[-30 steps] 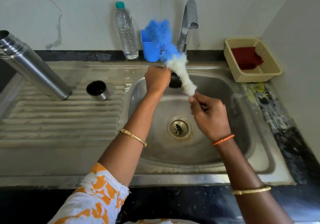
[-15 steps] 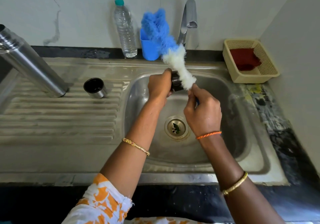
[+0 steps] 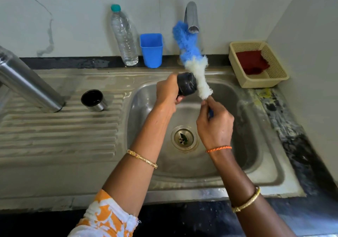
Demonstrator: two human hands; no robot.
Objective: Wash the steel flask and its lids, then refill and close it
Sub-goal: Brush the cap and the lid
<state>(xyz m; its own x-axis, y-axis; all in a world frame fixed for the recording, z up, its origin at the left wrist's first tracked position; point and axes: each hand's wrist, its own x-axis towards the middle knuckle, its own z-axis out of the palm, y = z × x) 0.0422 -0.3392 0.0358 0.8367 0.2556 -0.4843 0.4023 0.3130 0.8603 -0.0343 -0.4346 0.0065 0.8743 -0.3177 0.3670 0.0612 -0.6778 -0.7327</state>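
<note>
Below my grip lies the sink (image 3: 265, 163). Far to my left, the steel flask (image 3: 31, 85) stands cut off by the frame, its steel cap (image 3: 93, 100) beside it. My left hand (image 3: 167, 94) clasps the black inner lid (image 3: 186, 84), partly hidden by my fingers. My right hand (image 3: 215, 123) pinches the bottle brush (image 3: 193, 61), handle mostly hidden, bristles against the lid.

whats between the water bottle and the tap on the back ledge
In the head view, a blue plastic cup stands between the water bottle and the tap; the brush's blue end also crosses there.
</note>
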